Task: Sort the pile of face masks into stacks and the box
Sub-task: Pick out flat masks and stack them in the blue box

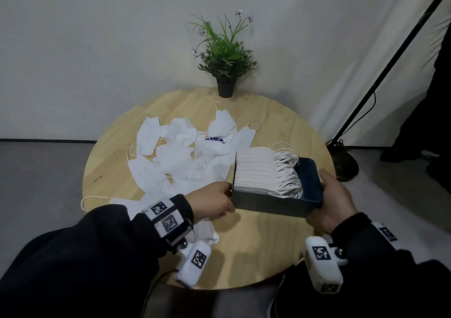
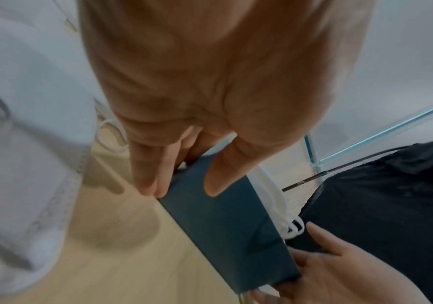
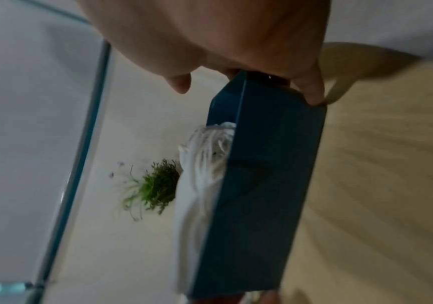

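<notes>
A dark blue box (image 1: 273,204) hangs tilted above the round wooden table (image 1: 256,252), held at both ends. My left hand (image 1: 214,202) grips its left end, thumb on the side wall and fingers underneath (image 2: 158,181). My right hand (image 1: 334,208) grips the right end (image 3: 311,92). A row of white masks (image 1: 258,171) stands packed in the box, their ear loops (image 1: 290,171) spilling to the right. A loose pile of white masks (image 1: 175,154) lies spread over the table's left and middle. The box (image 2: 223,216) and the box (image 3: 262,185) fill both wrist views.
A potted green plant (image 1: 225,56) stands at the table's far edge against the wall. A black lamp stand (image 1: 380,73) leans at the right, its base (image 1: 346,166) on the floor. One mask (image 1: 207,232) lies under my left wrist near the front.
</notes>
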A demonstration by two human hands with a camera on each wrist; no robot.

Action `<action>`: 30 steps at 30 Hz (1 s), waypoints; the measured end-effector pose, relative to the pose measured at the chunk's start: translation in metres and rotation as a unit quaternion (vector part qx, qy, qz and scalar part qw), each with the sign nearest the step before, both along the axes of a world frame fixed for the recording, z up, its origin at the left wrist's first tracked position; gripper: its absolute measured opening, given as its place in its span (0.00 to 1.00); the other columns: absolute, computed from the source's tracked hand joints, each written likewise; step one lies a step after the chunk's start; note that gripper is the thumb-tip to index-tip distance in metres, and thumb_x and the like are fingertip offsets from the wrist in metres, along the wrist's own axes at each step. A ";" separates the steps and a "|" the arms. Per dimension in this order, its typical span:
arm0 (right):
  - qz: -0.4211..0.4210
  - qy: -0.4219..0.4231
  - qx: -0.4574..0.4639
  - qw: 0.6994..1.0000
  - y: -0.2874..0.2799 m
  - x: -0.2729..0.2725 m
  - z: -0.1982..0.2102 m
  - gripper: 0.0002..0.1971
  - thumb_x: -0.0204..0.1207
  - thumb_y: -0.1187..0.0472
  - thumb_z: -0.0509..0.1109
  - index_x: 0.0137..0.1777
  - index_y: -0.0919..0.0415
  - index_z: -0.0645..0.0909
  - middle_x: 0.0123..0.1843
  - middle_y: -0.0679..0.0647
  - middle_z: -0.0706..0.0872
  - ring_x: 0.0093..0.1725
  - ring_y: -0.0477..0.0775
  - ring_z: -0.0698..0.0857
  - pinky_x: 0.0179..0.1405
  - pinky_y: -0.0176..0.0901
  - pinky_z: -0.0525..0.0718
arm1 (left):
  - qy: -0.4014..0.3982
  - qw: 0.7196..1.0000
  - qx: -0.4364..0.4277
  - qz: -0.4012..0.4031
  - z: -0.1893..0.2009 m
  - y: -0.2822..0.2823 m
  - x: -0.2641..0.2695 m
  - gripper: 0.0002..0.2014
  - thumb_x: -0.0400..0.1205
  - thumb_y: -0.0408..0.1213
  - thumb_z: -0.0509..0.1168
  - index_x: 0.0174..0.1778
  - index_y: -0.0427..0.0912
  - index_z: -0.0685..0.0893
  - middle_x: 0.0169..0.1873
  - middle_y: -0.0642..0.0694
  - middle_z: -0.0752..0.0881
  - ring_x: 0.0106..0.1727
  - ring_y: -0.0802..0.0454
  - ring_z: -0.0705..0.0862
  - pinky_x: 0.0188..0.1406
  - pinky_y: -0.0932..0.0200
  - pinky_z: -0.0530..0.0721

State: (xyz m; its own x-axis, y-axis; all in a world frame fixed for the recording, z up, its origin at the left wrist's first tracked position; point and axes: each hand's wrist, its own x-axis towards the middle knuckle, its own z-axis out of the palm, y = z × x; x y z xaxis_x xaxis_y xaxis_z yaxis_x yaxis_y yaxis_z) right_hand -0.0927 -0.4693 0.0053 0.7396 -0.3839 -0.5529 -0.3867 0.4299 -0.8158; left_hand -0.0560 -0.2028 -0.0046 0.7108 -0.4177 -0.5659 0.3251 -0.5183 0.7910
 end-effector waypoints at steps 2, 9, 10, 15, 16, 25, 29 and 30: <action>-0.034 -0.007 -0.042 0.998 0.006 0.007 -0.010 0.27 0.81 0.40 0.71 0.71 0.60 0.85 0.63 0.60 0.92 0.59 0.64 0.91 0.67 0.64 0.87 | -0.021 1.000 0.002 0.003 -0.002 -0.006 0.000 0.27 0.77 0.30 0.67 0.73 0.50 0.79 0.51 0.47 0.84 0.45 0.49 0.79 0.35 0.56 0.76; -0.073 -0.022 -0.114 0.991 0.004 0.027 -0.013 0.31 0.72 0.35 0.70 0.69 0.54 0.84 0.67 0.57 0.89 0.65 0.65 0.87 0.73 0.67 0.82 | -0.011 0.998 -0.045 0.041 0.006 -0.030 0.013 0.37 0.80 0.29 0.66 0.83 0.62 0.67 0.77 0.57 0.77 0.75 0.47 0.75 0.63 0.41 0.77; -0.083 -0.028 -0.149 0.985 -0.001 0.028 -0.016 0.32 0.69 0.33 0.69 0.68 0.53 0.83 0.70 0.57 0.87 0.69 0.65 0.86 0.75 0.67 0.81 | -0.015 0.998 -0.050 0.037 0.006 -0.032 0.015 0.37 0.81 0.30 0.67 0.83 0.63 0.67 0.75 0.58 0.78 0.75 0.47 0.76 0.63 0.41 0.78; -0.068 -0.104 -0.224 0.967 0.000 0.042 0.009 0.16 0.73 0.37 0.68 0.49 0.47 0.78 0.56 0.50 0.81 0.57 0.52 0.80 0.61 0.49 0.77 | -0.120 0.985 -0.115 0.046 0.010 -0.037 0.028 0.31 0.78 0.29 0.70 0.75 0.58 0.73 0.65 0.60 0.82 0.66 0.60 0.79 0.59 0.62 0.80; -0.054 -0.090 -0.176 0.979 0.001 0.048 0.013 0.14 0.76 0.39 0.69 0.46 0.50 0.80 0.50 0.51 0.86 0.51 0.52 0.85 0.56 0.47 0.81 | -0.125 0.981 -0.133 0.058 0.010 -0.038 0.033 0.26 0.76 0.31 0.70 0.66 0.59 0.76 0.61 0.63 0.82 0.63 0.64 0.79 0.63 0.59 0.78; 0.118 0.019 0.050 0.992 0.012 0.080 0.037 0.09 0.83 0.38 0.67 0.56 0.39 0.78 0.32 0.52 0.73 0.29 0.53 0.76 0.29 0.37 0.74 | -0.043 0.959 -0.249 0.126 -0.003 -0.054 0.032 0.29 0.74 0.46 0.68 0.74 0.47 0.79 0.68 0.57 0.86 0.69 0.56 0.81 0.61 0.59 0.75; 0.093 0.027 0.084 0.992 0.007 0.092 0.020 0.22 0.84 0.37 0.65 0.36 0.52 0.75 0.32 0.46 0.71 0.22 0.46 0.72 0.28 0.30 0.69 | -0.050 0.966 -0.225 0.121 0.000 -0.054 0.039 0.33 0.73 0.47 0.67 0.78 0.51 0.78 0.70 0.55 0.86 0.68 0.58 0.81 0.62 0.57 0.75; 0.100 0.025 0.091 0.990 0.006 0.092 0.018 0.21 0.82 0.35 0.66 0.39 0.53 0.76 0.35 0.46 0.69 0.26 0.47 0.71 0.30 0.33 0.68 | -0.049 0.965 -0.226 0.122 0.001 -0.053 0.040 0.31 0.74 0.48 0.67 0.76 0.52 0.80 0.69 0.56 0.87 0.69 0.56 0.81 0.66 0.54 0.75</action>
